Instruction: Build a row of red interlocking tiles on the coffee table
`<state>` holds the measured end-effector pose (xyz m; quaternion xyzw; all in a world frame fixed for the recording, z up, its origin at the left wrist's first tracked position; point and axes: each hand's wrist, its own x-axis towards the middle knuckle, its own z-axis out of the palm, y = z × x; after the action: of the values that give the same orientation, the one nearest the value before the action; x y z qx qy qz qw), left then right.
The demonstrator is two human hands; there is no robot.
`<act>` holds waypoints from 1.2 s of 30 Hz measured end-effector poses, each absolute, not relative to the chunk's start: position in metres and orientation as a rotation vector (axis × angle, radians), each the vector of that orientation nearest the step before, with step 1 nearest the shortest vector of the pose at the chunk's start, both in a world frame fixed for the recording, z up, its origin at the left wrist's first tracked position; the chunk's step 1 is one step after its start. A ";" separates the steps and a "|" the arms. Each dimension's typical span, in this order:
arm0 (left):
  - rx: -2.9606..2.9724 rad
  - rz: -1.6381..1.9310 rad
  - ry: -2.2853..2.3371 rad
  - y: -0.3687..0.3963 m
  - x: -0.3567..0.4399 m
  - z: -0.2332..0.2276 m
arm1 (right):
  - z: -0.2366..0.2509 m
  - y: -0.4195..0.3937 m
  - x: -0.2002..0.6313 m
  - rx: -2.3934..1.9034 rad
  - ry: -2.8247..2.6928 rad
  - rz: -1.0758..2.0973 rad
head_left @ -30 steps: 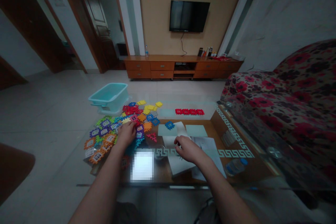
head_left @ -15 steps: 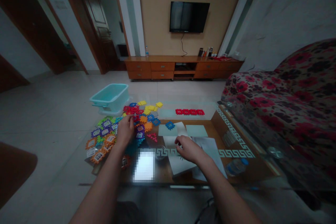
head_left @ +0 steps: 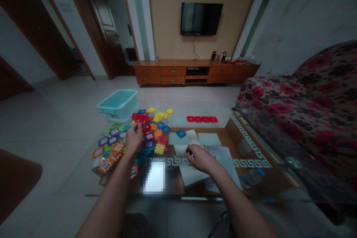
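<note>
Left hand (head_left: 134, 137) pinched a red tile (head_left: 145, 128) in the pile (head_left: 152, 126); neighbours risked snagging. Right hand (head_left: 200, 157), half-curled, held nothing.

Far wall: black TV (head_left: 201, 18), wall-mtd, cable hanging below. Under it, long wooden cabinet (head_left: 195, 71) w/ drawers; bottles and small items on top, right end. Far left: dark wooden door (head_left: 104, 26). Right side: sofa (head_left: 301, 96), red floral fabric. Floor: pale tiles (head_left: 50, 119). Glass table (head_left: 251, 145) w/ white key-pattern border. Near right, under glass: plastic bottle (head_left: 251, 177), blue cap, lying flat. Left of centre, far edge of table: teal plastic bin (head_left: 118, 103), upright.
</note>
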<state>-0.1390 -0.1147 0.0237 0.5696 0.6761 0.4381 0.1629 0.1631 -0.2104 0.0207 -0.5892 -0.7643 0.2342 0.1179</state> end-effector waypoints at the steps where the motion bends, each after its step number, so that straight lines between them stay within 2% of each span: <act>1: 1.652 1.168 1.964 -0.116 -0.138 0.024 | 0.021 -0.210 0.163 -1.724 -2.237 0.687; 9: 1.793 0.747 1.949 -0.128 -0.105 0.019 | 0.015 -0.209 0.164 -1.736 -2.272 0.678; 15: 2.120 0.214 1.946 -0.141 -0.087 0.010 | 0.017 -0.209 0.164 -1.755 -2.279 0.691; 18: 2.094 0.073 2.011 -0.146 -0.081 0.006 | 0.018 -0.210 0.163 -1.763 -2.271 0.685; 36: 2.128 0.301 2.016 -0.149 -0.067 0.002 | 0.019 -0.210 0.160 -1.765 -2.209 0.683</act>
<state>-0.0672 -0.1485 0.0023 0.7187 0.6809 0.1016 0.0974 0.1599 -0.2096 0.0191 -0.6027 -0.7542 0.2334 0.1163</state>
